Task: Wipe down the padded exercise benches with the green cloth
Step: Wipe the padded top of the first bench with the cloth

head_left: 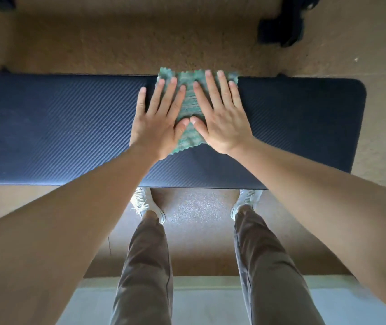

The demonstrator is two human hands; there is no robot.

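**A:** Green cloth (pixel 189 106), where's it lying?

**B:** Spread on the bench (pixel 58 127), far edge overhanging. My left hand (pixel 156 123) and right hand (pixel 220 118) press it flat, fingers straight, gripping nothing. Looks light and limp; I'd keep palms down so it won't bunch.

blk foot (pixel 281 26): chunky base of some equipment, blurred; landmark.
floor (pixel 93 43): brown, carpet-like, under blk foot & all round it.
dark obj (pixel 3 2): far left of blk foot, cut by frame edge, can't tell what.
white speck (pixel 356 59): on floor, right of & nearer than blk foot.
L shoe (pixel 148 205), R shoe (pixel 246 202): white, laced, well nearer than blk foot.
speckled patch (pixel 196 207): lit floor btwn shoes.
trousers (pixel 145 277): brown.
pale strip (pixel 210 306): grey-white, farthest from blk foot.
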